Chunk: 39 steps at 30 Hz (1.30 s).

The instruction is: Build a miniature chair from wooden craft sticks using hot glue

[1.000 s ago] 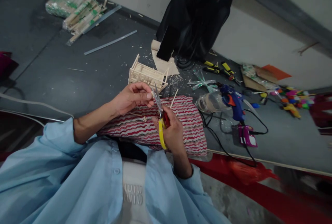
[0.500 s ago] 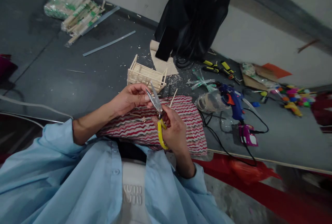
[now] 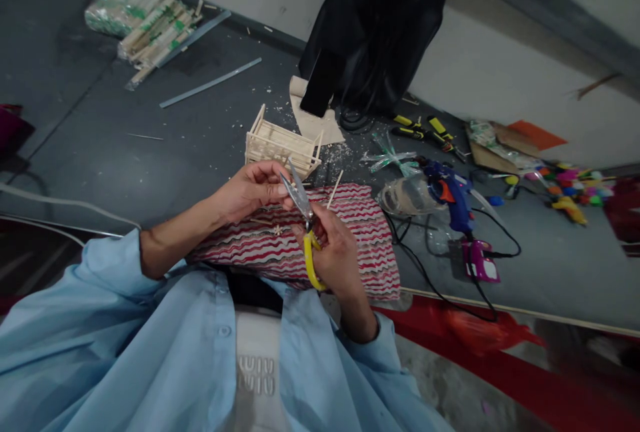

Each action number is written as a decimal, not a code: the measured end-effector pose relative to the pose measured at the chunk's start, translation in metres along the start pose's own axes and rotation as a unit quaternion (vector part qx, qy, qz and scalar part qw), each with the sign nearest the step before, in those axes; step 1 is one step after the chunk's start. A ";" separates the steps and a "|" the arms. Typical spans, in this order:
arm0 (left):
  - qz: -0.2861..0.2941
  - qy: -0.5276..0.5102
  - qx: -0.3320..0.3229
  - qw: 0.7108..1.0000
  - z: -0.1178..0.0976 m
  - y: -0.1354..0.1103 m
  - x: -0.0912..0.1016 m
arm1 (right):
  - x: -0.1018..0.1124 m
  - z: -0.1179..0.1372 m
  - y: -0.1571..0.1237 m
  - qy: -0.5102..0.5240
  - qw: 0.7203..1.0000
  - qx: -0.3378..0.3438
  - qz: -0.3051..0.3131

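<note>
My right hand point(image 3: 337, 252) is wrapped round the yellow handles of a pair of scissors point(image 3: 302, 201), whose blades stand slightly apart and point up and left. My left hand point(image 3: 260, 191) is closed in a pinch at the blades; the piece between its fingertips is too small to make out. Just beyond the hands sits a small rack-like frame point(image 3: 283, 142) of thin pale wooden sticks. Under the hands lies a red-and-white wavy striped cloth point(image 3: 370, 245), with a small star-shaped wooden piece point(image 3: 278, 230) and a thin wooden stick point(image 3: 335, 189) on it.
To the right are a blue glue gun point(image 3: 453, 195) with black cables, a clear plastic bottle point(image 3: 407, 197), a purple box point(image 3: 481, 262) and pliers point(image 3: 410, 127). A phone point(image 3: 320, 85) leans on a black bag point(image 3: 375, 32). Bagged sticks point(image 3: 157, 32) lie back left.
Both hands and the scissors stay almost in place. The view has shifted very slightly, and the scissors' blades look a touch wider apart.
</note>
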<state>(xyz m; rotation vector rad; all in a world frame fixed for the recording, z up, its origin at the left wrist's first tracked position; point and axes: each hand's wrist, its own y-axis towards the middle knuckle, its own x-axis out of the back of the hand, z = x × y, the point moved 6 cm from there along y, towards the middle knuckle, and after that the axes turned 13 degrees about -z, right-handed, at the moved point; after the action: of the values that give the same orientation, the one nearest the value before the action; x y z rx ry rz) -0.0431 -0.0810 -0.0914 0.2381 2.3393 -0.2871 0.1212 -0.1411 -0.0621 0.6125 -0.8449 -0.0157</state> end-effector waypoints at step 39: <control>-0.005 0.000 -0.011 1.000 0.000 0.000 -0.002 | 0.000 -0.002 0.002 -0.010 0.999 -0.027 0.028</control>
<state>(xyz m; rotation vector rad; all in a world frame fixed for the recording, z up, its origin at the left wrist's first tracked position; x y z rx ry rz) -0.0412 -0.0815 -0.0899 0.2149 2.3430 -0.2672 0.1220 -0.1382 -0.0619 0.5377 -0.8777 0.0061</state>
